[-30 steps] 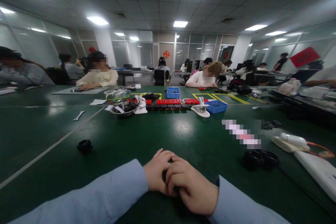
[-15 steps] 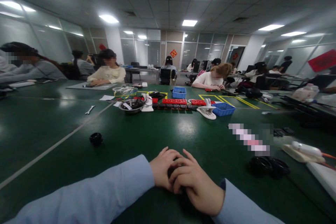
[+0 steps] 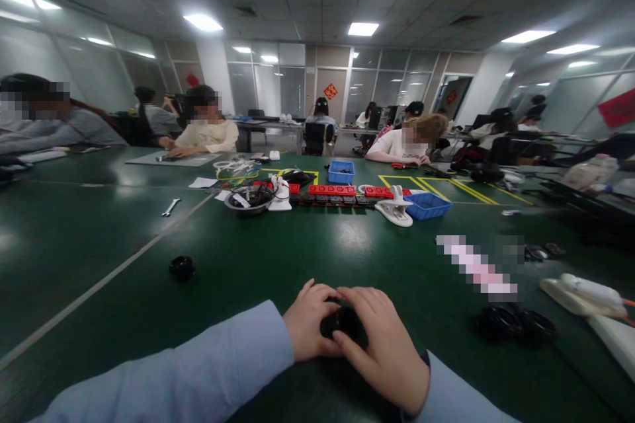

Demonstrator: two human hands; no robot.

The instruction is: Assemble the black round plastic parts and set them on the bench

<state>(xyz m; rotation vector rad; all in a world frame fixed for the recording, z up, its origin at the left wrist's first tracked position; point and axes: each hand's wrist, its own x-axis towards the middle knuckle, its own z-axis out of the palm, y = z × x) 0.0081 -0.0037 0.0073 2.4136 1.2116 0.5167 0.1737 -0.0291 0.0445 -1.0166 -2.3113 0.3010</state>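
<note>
Both hands are wrapped round a small black rounded object [image 3: 344,324] at the front middle of the green tabletop. My left hand [image 3: 308,321] closes on its left side, with fingers curled over the far edge and the thumb near the front. From the right, my right hand [image 3: 385,344] grips it, fingers arched over the top and thumb at the front. The fingertips of the two hands meet at the far side. The object's lower part is hidden and its kind is not clear. A similar black ring-shaped piece [image 3: 182,267] lies apart to the left.
Ahead stand a metal bowl [image 3: 238,209] of black parts, red power strips [image 3: 331,190], a white clip base [image 3: 395,210] and blue bins [image 3: 427,206]. A wrench [image 3: 171,207] lies left. More black rings [image 3: 516,325] and a white device [image 3: 585,294] sit right. People sit across the table.
My right hand has shifted, its fingers now arched over the black object and its thumb across the front, so more of the object shows. My left hand has hardly moved. The view has turned slightly.
</note>
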